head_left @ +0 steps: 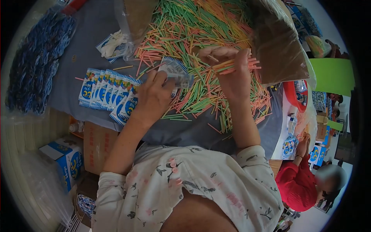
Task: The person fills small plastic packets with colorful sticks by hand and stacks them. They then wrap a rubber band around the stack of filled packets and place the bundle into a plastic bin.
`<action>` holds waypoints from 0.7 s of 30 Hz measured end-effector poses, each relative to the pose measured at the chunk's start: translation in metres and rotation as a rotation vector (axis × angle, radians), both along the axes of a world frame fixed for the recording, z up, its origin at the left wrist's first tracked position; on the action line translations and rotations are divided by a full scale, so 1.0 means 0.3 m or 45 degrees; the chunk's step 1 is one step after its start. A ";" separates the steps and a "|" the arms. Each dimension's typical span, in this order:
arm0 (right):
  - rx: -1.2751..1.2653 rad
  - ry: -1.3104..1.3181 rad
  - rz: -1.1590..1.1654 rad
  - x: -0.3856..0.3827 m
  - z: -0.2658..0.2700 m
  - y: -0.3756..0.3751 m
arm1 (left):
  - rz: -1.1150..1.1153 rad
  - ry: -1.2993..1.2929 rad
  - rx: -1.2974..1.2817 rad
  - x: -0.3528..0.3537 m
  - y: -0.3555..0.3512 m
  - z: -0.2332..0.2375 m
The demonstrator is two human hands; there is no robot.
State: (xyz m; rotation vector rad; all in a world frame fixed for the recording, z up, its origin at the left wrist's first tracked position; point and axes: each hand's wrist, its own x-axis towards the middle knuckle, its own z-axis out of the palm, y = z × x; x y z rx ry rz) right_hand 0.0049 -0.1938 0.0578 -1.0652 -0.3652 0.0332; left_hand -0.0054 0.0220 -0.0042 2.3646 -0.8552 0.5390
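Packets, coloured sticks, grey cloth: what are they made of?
Packets: printed film, probably plastic, slightly glossy; thin, with zigzag-cut ends.
Sticks: possibly plastic or candy, fairly matte; straight, uniform, evenly coloured, material unclear.
Cloth: matte fabric; soft folds at the edge.

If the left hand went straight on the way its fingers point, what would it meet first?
Beyond the packet at its fingertips, the left hand would probably first meet the loose coloured sticks heaped ahead. Its height above them is unclear in this single view, so it might pass over the nearest ones.
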 end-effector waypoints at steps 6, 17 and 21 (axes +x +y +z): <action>-0.237 0.125 -0.133 0.004 -0.057 -0.023 | -0.011 0.141 -0.093 0.011 0.026 -0.027; -0.451 -0.414 -0.204 0.014 0.016 0.066 | -0.138 0.681 -0.849 0.030 0.026 0.087; -0.684 -0.506 -0.215 0.012 0.031 0.082 | -0.182 0.798 -1.021 0.020 0.005 0.102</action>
